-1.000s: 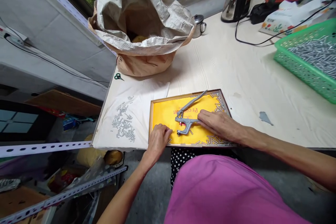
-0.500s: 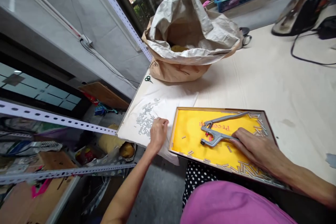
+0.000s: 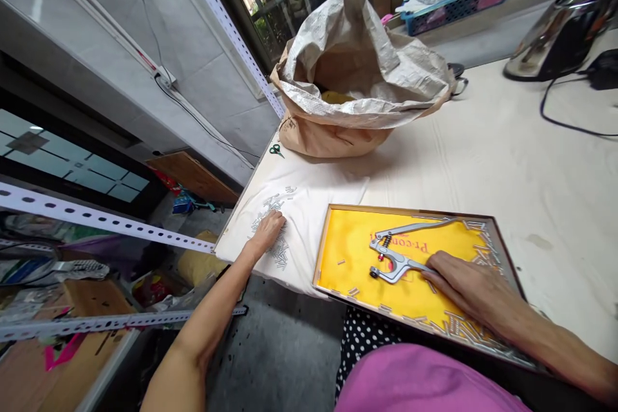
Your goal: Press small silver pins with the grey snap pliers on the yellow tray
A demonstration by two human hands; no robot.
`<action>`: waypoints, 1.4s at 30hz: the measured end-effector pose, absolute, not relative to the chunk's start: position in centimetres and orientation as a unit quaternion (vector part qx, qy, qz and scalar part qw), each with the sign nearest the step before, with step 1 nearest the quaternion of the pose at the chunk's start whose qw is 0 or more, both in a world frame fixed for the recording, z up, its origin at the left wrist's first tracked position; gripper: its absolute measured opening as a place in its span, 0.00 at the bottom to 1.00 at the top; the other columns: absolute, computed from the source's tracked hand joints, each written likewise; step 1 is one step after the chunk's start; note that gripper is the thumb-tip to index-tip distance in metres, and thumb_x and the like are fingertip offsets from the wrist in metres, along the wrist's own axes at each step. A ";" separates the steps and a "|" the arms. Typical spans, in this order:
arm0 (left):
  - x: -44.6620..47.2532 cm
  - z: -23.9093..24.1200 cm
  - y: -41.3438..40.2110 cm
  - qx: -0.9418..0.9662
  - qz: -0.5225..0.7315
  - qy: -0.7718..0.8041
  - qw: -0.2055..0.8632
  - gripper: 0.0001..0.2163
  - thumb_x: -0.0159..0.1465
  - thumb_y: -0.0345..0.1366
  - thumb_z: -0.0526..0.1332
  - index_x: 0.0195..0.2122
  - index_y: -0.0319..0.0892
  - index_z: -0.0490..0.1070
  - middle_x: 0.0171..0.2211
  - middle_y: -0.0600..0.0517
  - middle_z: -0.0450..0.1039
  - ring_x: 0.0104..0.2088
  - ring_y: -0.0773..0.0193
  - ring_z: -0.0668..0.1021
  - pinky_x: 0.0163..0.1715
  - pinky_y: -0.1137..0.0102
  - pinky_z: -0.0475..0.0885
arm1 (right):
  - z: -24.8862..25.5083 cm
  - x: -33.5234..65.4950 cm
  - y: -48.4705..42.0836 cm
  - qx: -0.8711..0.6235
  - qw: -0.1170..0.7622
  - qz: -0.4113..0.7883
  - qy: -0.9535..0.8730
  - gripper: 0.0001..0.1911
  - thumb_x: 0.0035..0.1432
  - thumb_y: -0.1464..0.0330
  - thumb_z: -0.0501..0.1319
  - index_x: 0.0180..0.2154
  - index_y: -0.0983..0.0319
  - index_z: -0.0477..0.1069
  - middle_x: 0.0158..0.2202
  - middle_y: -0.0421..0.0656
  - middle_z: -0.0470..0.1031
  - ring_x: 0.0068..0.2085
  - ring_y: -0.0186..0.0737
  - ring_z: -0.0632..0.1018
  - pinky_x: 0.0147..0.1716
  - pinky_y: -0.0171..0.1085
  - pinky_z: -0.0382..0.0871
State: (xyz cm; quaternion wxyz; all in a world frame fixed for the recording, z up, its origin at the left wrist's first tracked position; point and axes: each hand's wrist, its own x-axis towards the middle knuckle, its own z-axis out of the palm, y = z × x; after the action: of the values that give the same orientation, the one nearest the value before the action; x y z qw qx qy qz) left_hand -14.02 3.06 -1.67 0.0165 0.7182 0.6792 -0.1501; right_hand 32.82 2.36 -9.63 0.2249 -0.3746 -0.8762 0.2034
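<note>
My left hand point(image 3: 267, 232) rests on a pile of small silvery metal pieces point(image 3: 279, 256) spread over a white cloth point(image 3: 302, 270). Its fingers are curled together; whatever lies between them is hidden. My right hand point(image 3: 466, 273) is closed around the lower handle of grey hand pliers point(image 3: 398, 266) with a spring and a C-shaped jaw. The pliers are held over a shallow tray point(image 3: 345, 232) with a yellow bottom and red lettering. Their upper handle stands away from the lower one. More small metal pieces point(image 3: 456, 325) gather along the tray's near and right sides.
A large paper sack point(image 3: 338, 138), its pale lining folded outward, stands at the back of the table. Green scissors point(image 3: 277, 150) lie left of it. A kettle point(image 3: 550, 38) with a cord and a blue basket point(image 3: 434, 16) are at the back right. A perforated metal shelf frame point(image 3: 106, 225) stands left.
My left hand has moved left and slightly down from the pile's right side onto the metal pieces. My right hand still holds the pliers over the tray. The view has shifted slightly.
</note>
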 end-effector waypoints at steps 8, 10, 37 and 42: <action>-15.2 -1.8 3.9 0.741 -0.156 0.652 0.046 0.09 0.66 0.27 0.55 0.31 0.38 0.73 0.36 0.43 0.74 0.43 0.55 0.74 0.45 0.64 0.70 | -9.7 32.8 2.3 -0.364 0.237 0.181 -0.882 0.16 0.71 0.58 0.48 0.33 0.58 0.66 0.31 0.42 0.72 0.31 0.39 0.75 0.31 0.38 0.65; -15.0 -1.8 3.9 0.743 -0.150 0.650 0.051 0.08 0.65 0.26 0.56 0.30 0.38 0.73 0.35 0.43 0.74 0.42 0.56 0.75 0.45 0.65 0.70 | -9.6 32.8 2.3 -0.358 0.233 0.173 -0.887 0.16 0.71 0.59 0.48 0.34 0.58 0.65 0.31 0.41 0.71 0.31 0.39 0.74 0.30 0.37 0.64; 7.5 -2.8 0.3 0.421 0.277 0.686 0.526 0.13 0.50 0.41 0.72 0.28 0.37 0.74 0.18 0.54 0.73 0.18 0.70 0.72 0.20 0.76 0.69 | -7.7 31.7 2.6 -0.332 0.140 0.082 -0.929 0.10 0.66 0.77 0.48 0.38 0.61 0.65 0.33 0.43 0.72 0.29 0.34 0.68 0.27 0.39 0.47; 8.2 -2.6 0.2 0.372 0.249 0.700 0.556 0.15 0.49 0.41 0.74 0.27 0.36 0.73 0.17 0.54 0.72 0.17 0.72 0.71 0.17 0.78 0.66 | -7.4 31.5 2.9 -0.326 0.127 0.069 -0.934 0.10 0.66 0.78 0.48 0.40 0.61 0.65 0.35 0.43 0.73 0.28 0.34 0.67 0.26 0.39 0.46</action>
State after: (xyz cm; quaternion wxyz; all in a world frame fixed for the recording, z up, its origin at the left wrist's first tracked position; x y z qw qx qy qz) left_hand 8.15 0.15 -2.56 0.5565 0.3723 0.6999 0.2488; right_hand 31.53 2.87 -7.40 0.1274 -0.3259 -0.9343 0.0688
